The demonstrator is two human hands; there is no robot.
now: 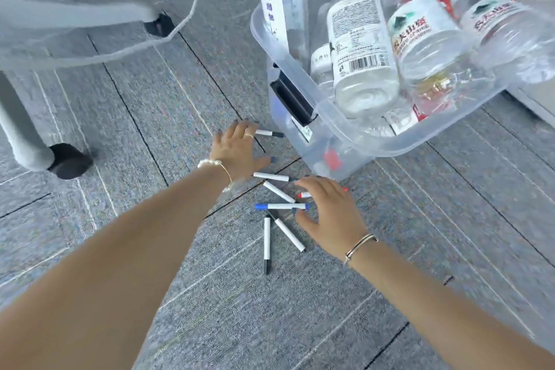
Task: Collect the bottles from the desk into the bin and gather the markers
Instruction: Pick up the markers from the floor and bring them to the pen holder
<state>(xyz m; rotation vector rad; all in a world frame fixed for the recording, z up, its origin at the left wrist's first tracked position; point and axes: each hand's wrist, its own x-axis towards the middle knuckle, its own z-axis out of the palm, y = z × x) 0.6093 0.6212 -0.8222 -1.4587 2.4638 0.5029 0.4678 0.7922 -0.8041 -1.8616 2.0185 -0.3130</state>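
- I see grey carpet-tile floor [126, 105] filling most of the view, with a grey chair base [45, 27] and its dark castors at upper left.
- A clear plastic bin [345, 132] stands on the floor at upper right, and the bottles [363, 48] lie piled inside it.
- My left hand [237, 147] is spread flat on the floor just beside the bin, fingers loose, touching a black-capped marker [268, 133] without gripping it.
- My right hand [330, 213] is spread open over the scattered markers [279, 192], fingertips on a blue-capped marker [282, 206] and a red one [304, 195]; nothing is clasped.
- Two more black-tipped markers [266, 245] lie apart below.
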